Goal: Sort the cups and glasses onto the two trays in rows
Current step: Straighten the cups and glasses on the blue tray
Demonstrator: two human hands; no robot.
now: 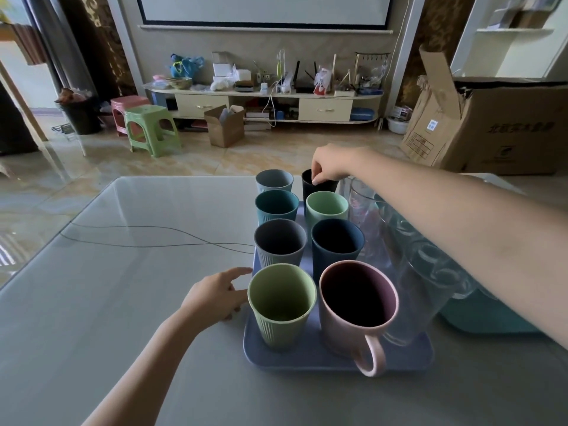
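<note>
the right hand [330, 162] is reached out to the far end of the blue tray [307, 359], fingertips pinched on the near rim of the black cup [309, 184], which stands upright in the far right slot. the cup lies straight ahead of that hand, long axis vertical. whether it is seated on the tray cannot be told. the left hand [215, 295] is loosely open, fingers resting at the tray's left edge, just beside the light green cup [281, 305]; nothing is gripped. two rows of four cups are noted, the pink mug [356, 302] nearest. clear glasses [430, 272] are crowded against the right row under the right forearm, so little room is left there; open surface [123, 287] lies to the left. judgement: row nearly complete.
</note>
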